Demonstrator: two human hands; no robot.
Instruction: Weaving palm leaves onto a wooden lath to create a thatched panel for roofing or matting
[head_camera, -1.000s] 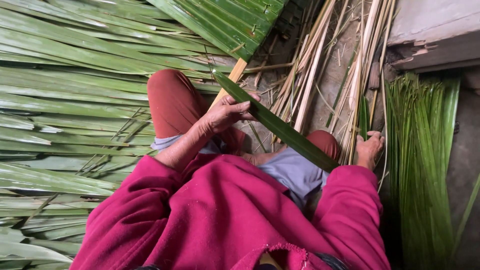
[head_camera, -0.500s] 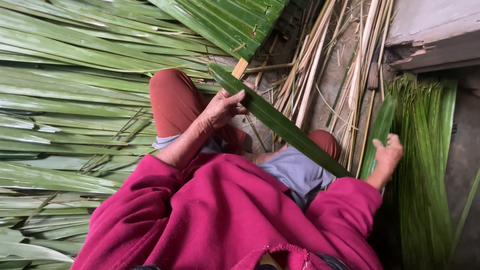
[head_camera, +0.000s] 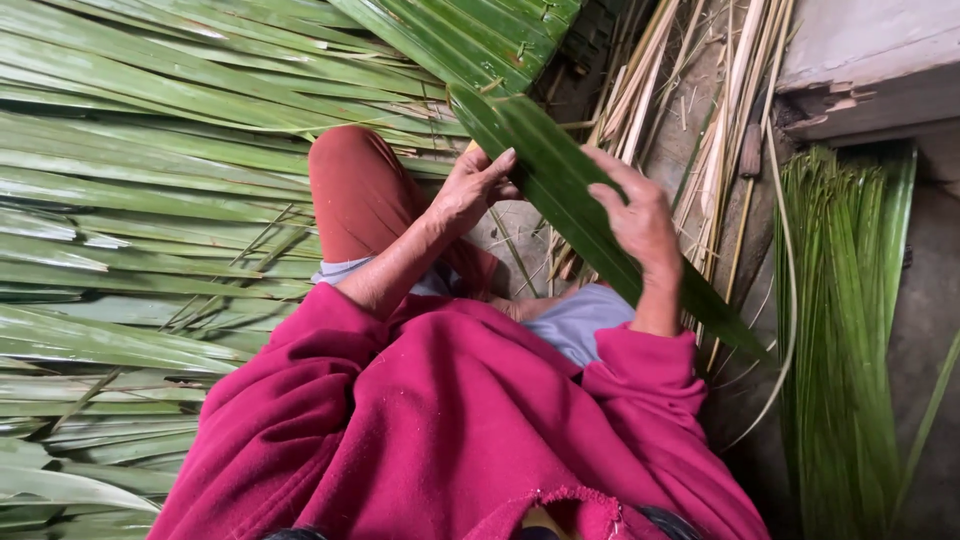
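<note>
The fingers (head_camera: 497, 165) of the left hand (head_camera: 470, 190) are closed on the upper part of a long green palm leaflet (head_camera: 560, 180), thumb under and fingertips over its left edge. The right hand (head_camera: 640, 220) lies on the same leaflet a little lower, its fingers (head_camera: 605, 195) curled over the blade; whether they pinch it or only press on it cannot be told from this angle. The leaflet runs slantwise in front of the person, from the far middle of the scene down to the near right, above the lap and clear of the floor.

To work such a leaflet well, I judge the two hands should stay close together so the stretch between them is taut and flat. The left hand should anchor; the right should move along the midrib and not across it, since the blade tears easily along its grain. The edges may be sharp, so a sliding grip is best kept light.

On the left lies a broad bed of palm fronds (head_camera: 150, 180). A bundle of thin green strips (head_camera: 840, 330) lies on the right, with pale dry stalks (head_camera: 720, 110) on the floor beyond the hands. The person wears a magenta sweater (head_camera: 450, 420).
</note>
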